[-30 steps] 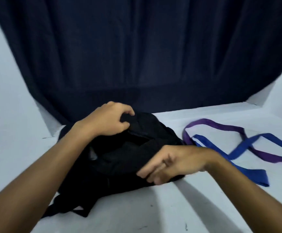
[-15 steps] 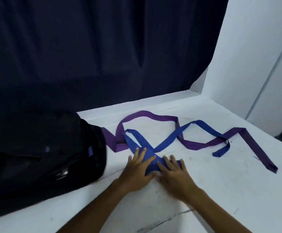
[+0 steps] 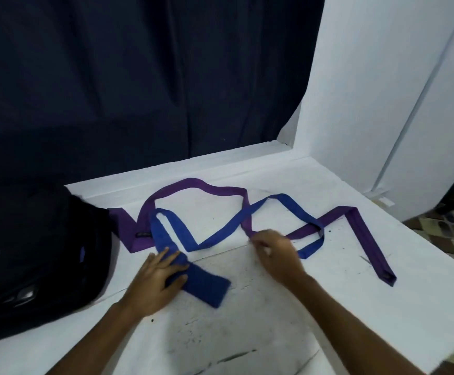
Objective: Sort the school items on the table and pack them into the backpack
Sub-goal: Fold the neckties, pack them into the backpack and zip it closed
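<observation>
A black backpack (image 3: 31, 253) lies on the left of the white table (image 3: 274, 328). Right of it, a blue tie (image 3: 209, 289) and a purple tie (image 3: 193, 185) sprawl in crossing loops. My left hand (image 3: 158, 280) presses with straight fingers on the wide end of the blue tie. My right hand (image 3: 274, 251) is blurred, with fingers curled, and pinches the purple tie where it passes under the blue one. The purple tie's narrow end reaches toward the table's right edge.
A dark curtain (image 3: 139, 77) hangs behind the table. A white wall panel (image 3: 369, 104) closes the back right corner. Patterned floor (image 3: 448, 234) shows past the table's right edge. The table top is scuffed with dark marks.
Both hands left the backpack and came to the blue tie's wide end. Since then my right hand has moved right to the purple tie, while my left stays on the blue tie.
</observation>
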`<state>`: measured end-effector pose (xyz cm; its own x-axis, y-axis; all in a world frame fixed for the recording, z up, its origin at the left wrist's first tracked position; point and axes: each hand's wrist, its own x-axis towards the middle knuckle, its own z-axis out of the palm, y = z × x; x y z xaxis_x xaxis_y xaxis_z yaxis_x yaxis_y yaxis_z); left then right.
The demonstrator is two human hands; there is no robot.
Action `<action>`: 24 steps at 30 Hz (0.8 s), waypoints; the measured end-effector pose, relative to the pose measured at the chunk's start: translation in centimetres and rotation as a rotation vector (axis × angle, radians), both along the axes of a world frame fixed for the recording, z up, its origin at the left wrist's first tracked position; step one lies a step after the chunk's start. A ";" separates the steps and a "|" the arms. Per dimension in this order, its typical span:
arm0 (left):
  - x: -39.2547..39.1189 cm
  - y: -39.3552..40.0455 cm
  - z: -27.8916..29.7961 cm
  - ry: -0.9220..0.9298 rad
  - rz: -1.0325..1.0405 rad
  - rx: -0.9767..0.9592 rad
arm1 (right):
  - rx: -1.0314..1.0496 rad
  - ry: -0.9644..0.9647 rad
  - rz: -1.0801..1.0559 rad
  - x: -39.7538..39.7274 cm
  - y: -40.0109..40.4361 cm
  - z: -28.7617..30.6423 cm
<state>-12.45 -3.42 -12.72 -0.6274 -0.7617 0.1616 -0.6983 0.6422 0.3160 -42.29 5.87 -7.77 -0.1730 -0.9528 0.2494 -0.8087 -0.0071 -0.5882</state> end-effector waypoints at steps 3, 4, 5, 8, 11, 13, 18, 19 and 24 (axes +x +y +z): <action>0.6 -0.9 1.2 0.081 0.018 -0.272 | -0.064 0.189 -0.429 -6.7 -1.2 -0.2; 0.3 -1.0 1.7 0.095 0.035 -0.299 | 0.074 0.244 -0.536 -8.5 -1.5 -0.3; -0.4 -1.2 2.0 0.121 0.049 -0.296 | 0.234 0.297 -0.605 -10.2 -1.7 -0.3; -3.3 -1.7 2.5 0.227 0.043 -0.250 | 0.463 0.416 -0.659 -12.5 -1.9 -1.4; -7.3 -1.7 3.2 0.379 -0.031 -0.131 | 0.231 0.416 -0.609 -12.3 -2.0 -2.6; -10.1 -1.3 4.5 0.482 -0.090 -0.009 | 0.055 0.187 -0.486 -11.4 -1.6 -1.5; -16.6 -0.5 8.1 0.677 -0.249 0.101 | 0.180 -0.534 -0.077 -8.1 1.2 4.6; -17.7 -0.2 8.8 0.708 -0.265 0.137 | 0.175 -0.595 -0.026 -7.5 1.8 5.7; -21.7 1.8 12.2 0.773 -0.308 0.705 | 0.008 -0.886 0.087 -6.5 3.8 10.3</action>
